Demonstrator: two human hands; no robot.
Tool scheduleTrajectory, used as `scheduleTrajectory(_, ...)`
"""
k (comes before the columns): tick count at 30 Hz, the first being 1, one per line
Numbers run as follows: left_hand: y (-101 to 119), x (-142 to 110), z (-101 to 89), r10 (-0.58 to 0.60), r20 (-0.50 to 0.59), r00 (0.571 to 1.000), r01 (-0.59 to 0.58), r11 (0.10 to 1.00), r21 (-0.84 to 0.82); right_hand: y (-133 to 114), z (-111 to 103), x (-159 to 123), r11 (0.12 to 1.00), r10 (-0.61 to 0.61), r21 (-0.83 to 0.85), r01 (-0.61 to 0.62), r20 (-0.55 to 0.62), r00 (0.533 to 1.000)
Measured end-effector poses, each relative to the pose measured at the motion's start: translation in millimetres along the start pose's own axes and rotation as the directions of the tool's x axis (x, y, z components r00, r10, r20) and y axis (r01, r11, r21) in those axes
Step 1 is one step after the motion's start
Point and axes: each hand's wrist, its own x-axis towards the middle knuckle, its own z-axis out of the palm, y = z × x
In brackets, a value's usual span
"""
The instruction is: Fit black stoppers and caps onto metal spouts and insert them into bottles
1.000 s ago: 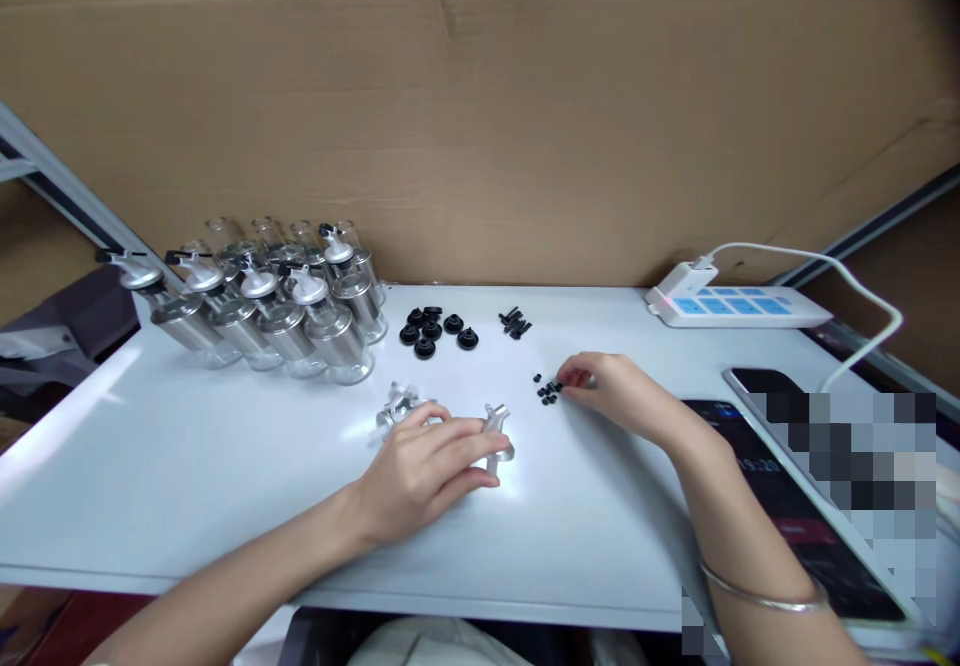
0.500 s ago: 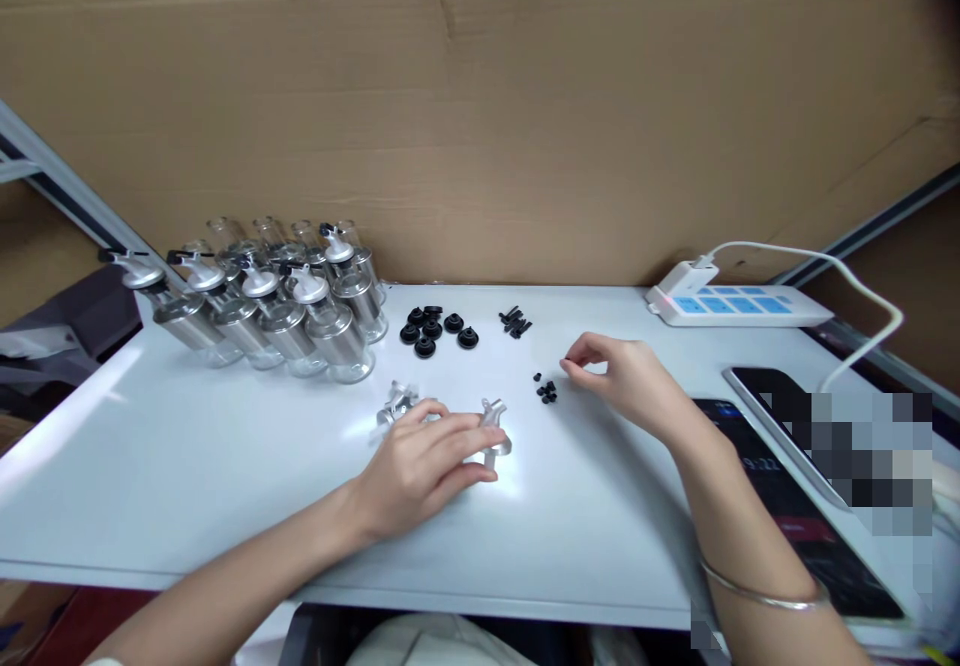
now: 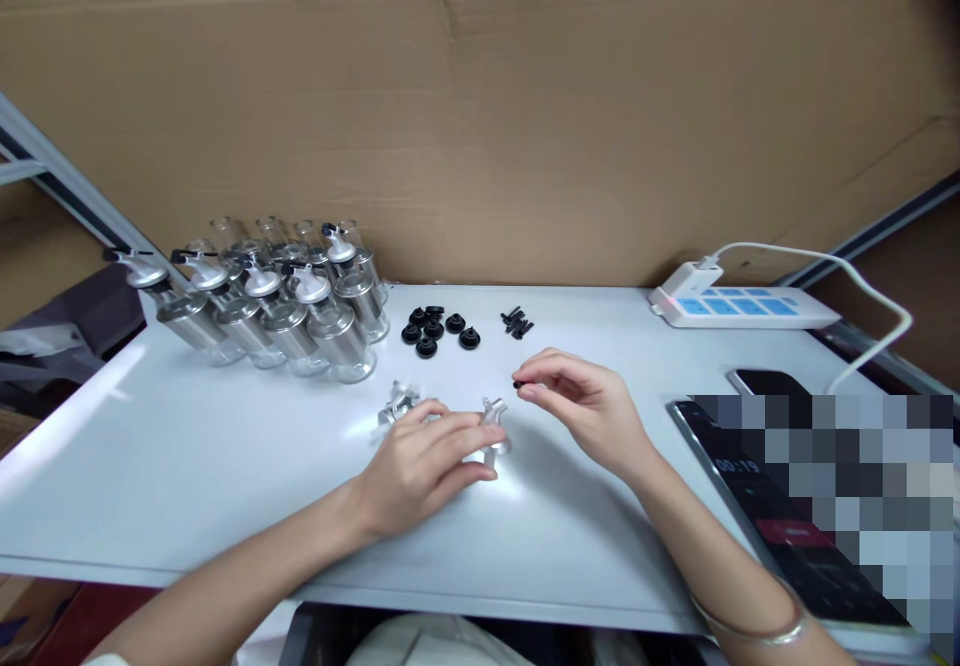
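My left hand (image 3: 420, 461) rests on the white table (image 3: 225, 466) with its fingers closed around a clear plastic pour spout (image 3: 493, 428). A second clear spout piece (image 3: 395, 406) lies just behind that hand. My right hand (image 3: 581, 401) hovers to the right of the spout, thumb and forefinger pinching a small black piece (image 3: 517, 384). The pile of small black pieces this hand was at is hidden behind it.
Several glass bottles with metal sleeves and spouts (image 3: 285, 306) stand at the back left. Black round caps (image 3: 439, 329) and black pins (image 3: 516, 323) lie behind the hands. A white power strip (image 3: 739, 306) and dark devices (image 3: 757, 466) occupy the right. A cardboard wall (image 3: 480, 116) backs the table.
My right hand has left the pile of small black pieces and moved left toward the spout with one piece pinched. My left hand has stayed on the spout.
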Motion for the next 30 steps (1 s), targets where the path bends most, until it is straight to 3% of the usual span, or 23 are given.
scheduleTrajectory(5, -0.6, 0.8, -0.3, -0.005, 0.017, 1.0, 0.005, 1.0, 0.013, -3.8, 6.2, -2.3, 0.971, 0.091, 0.215, -0.101, 0.058, 0.994)
scheduleTrajectory(16, -2.3, -1.4, -0.2, 0.001, 0.038, 0.999, -0.002, 1.0, 0.02, -7.8, 5.0, -2.0, 0.997, -0.01, 0.081, 0.002, 0.099, 0.995)
scheduleTrajectory(24, -1.3, -0.1, -0.7, 0.025, 0.06, 0.998, -0.027, 0.999, 0.023, -6.7, 4.9, -3.1, 0.997, 0.012, 0.075, -0.022, 0.12, 0.993)
scheduleTrajectory(28, -1.3, 0.5, -0.8, 0.044, 0.045, 0.998, -0.045, 0.998, 0.034, -4.0, 6.1, -4.8, 0.958, 0.128, 0.231, -0.168, 0.18, 0.975)
scheduleTrajectory(30, -1.2, 0.7, -1.0, 0.048, 0.03, 0.998, -0.05, 0.997, 0.051, -4.2, 6.6, -5.5, 0.85, 0.226, 0.405, -0.336, 0.296, 0.928)
